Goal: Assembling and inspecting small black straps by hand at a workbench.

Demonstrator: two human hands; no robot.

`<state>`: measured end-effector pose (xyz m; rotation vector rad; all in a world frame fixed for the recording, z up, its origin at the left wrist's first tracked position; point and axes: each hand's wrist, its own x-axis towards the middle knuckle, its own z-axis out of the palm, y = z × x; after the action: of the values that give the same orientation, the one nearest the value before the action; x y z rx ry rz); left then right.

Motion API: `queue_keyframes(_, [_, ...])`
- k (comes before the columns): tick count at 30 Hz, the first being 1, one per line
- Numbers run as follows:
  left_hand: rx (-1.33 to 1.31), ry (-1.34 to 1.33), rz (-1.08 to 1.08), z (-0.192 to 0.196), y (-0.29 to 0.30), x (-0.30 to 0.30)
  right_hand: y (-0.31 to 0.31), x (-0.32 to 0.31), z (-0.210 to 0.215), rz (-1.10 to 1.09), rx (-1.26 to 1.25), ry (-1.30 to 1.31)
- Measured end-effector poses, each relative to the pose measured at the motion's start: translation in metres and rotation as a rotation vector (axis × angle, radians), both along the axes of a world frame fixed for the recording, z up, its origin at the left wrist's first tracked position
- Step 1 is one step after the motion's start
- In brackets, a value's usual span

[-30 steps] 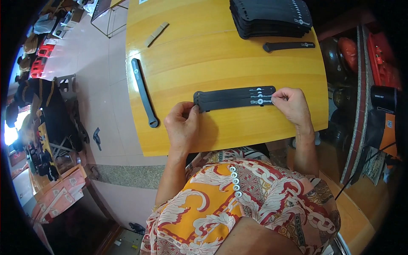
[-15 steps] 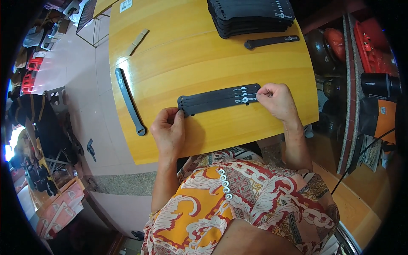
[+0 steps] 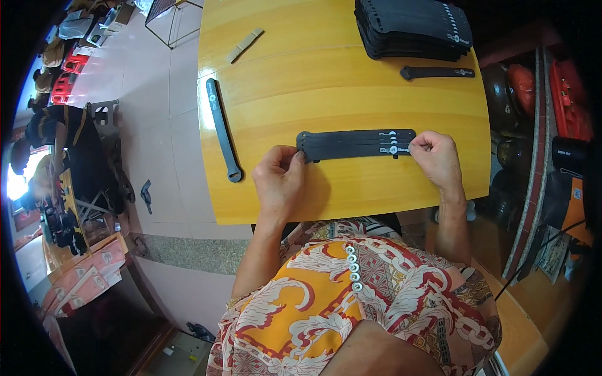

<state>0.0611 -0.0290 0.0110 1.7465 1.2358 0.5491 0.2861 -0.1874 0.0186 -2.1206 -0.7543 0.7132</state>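
Several black straps [image 3: 354,144] lie overlapped like a fan in front of me, with white print at their right ends. My left hand [image 3: 279,178] pinches the left end of the nearest strap between thumb and fingers. At the opposite end, my right hand [image 3: 436,158] grips the tip of that strap, fingers curled. A small dark tab sticks out below the straps near each end. To the left, a single black strap [image 3: 224,135] with a rounded slotted end lies apart on the yellow table [image 3: 301,94].
A thick stack of black straps [image 3: 414,31] stands at the back right, with one loose strap [image 3: 439,73] before it. A tan flat strip [image 3: 245,46] lies at the far left. Beyond the table's right edge is a shelf holding a red tray [image 3: 567,100].
My view has shifted, so the table and everything on it appear farther right. Both hands keep their hold on the ends of the overlapped straps, which look barely changed.
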Motion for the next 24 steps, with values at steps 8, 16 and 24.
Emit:
queue_keyframes(8, [0.007,0.011,-0.003,-0.004,0.001,0.001,0.000,-0.001,-0.005,-0.015,0.002,-0.021])
queue_keyframes(16, [0.017,-0.044,-0.001,0.000,0.001,0.003,0.003,-0.003,-0.001,-0.022,-0.016,-0.006])
queue_keyframes(24, [0.029,-0.040,-0.007,-0.002,0.001,0.004,0.006,-0.005,0.008,-0.008,-0.064,-0.102])
